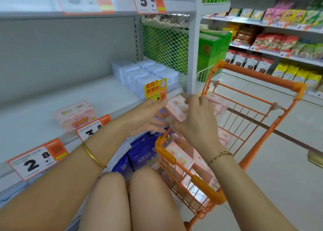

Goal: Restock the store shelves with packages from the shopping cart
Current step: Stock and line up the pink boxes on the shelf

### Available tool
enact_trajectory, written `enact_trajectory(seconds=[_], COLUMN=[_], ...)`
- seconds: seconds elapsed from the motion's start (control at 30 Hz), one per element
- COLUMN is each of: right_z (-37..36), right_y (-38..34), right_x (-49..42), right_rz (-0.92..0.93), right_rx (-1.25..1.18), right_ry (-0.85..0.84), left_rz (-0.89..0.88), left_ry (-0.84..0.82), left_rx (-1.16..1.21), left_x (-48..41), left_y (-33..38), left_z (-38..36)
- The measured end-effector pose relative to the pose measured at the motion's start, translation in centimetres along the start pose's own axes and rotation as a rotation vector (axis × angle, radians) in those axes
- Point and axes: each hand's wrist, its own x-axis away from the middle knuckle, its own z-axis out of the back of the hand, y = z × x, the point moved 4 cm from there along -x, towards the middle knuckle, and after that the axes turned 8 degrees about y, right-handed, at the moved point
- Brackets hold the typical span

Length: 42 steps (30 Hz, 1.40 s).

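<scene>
Store aisle, pale grey metal shelf point(52, 115) at 9 o'clock, orange wire cart point(227, 143) at 4. Pink film-wrapped box pkg point(176, 108) up at center, pinched betw. left hand point(145, 115) & right hand point(197, 119). Prob. light, stiff, slick wrap; best gripped by short ends.
</scene>
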Motion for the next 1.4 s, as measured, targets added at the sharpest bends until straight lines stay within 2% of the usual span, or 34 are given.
enact_trajectory(seconds=[0.1,0.23,0.33,0.4,0.5,0.57,0.87,1.13,1.4], right_z=[-1.3,-3.3,-4.7,-5.8,-7.6,-8.5,-9.2,-8.8,-7.3], right_y=[-3.4,-7.8,-9.9,-10.3,-9.7,-9.0,-7.7,-7.6,-5.2], right_x=[-0.4,-0.3,-1.1,-1.7,-2.1,-2.1,-1.3,-0.6,-0.7], right_rz=[0.087,0.238,0.190,0.115,0.041,-0.007,-0.021,0.005,0.026], right_rx=[-0.208,-0.541,-0.815,-0.888,-0.799,-0.767,-0.704,-0.648,-0.338], right_ry=[0.065,0.034,-0.083,-0.184,-0.256,-0.285,-0.323,-0.380,-0.292], left_rz=[0.002,-0.070,-0.138,-0.200,-0.259,-0.279,-0.050,0.022,0.049], left_ry=[0.056,0.304,0.462,0.529,0.597,0.585,0.508,0.460,0.393], left_rx=[0.114,0.108,-0.014,-0.116,-0.263,-0.357,-0.711,-0.786,-0.951], left_x=[0.3,0.0,-0.5,-1.2,-3.1,-4.1,-6.8,-6.6,-7.2], left_y=[0.7,1.0,1.4,2.1,2.8,3.0,0.2,-1.2,-1.3], left_z=[2.0,7.2,10.6,12.7,15.4,16.6,19.0,19.5,19.5])
